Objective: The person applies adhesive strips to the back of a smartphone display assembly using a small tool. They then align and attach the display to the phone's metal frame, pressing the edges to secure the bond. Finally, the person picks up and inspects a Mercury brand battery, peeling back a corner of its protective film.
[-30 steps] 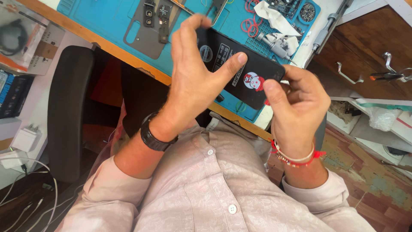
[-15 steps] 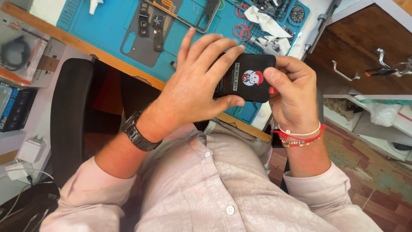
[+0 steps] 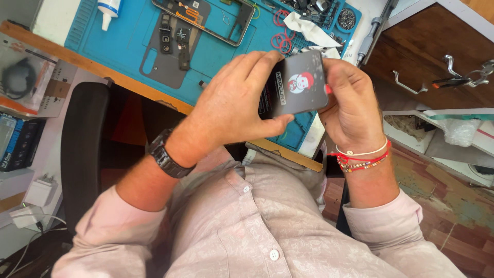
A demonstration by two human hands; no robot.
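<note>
Both hands are holding the black phone back cover [image 3: 297, 85] above the near edge of the desk [image 3: 154, 98]. The left hand [image 3: 234, 105] is pressing its left side, and the right hand [image 3: 352, 103] is clamping the right edge. Pressure should probably stay even along the edges, so the thin cover is not bending.

The scene is brightly and evenly lit by daylight-like illumination, strongest toward 1 o'clock, where the white cloth [image 3: 309, 28] and the pale desk edge are close to overexposed; the floor under the desk toward 9 o'clock lies in deep shadow. The left hand [image 3: 236, 105] shows slight motion blur at its fingertips, while the right hand [image 3: 350, 105] and the blue mat [image 3: 123, 31] are reasonably sharp. Wide-angle distortion bends straight lines toward the frame edges, notably the wooden cabinet [image 3: 411, 51] at 2 o'clock.
</note>
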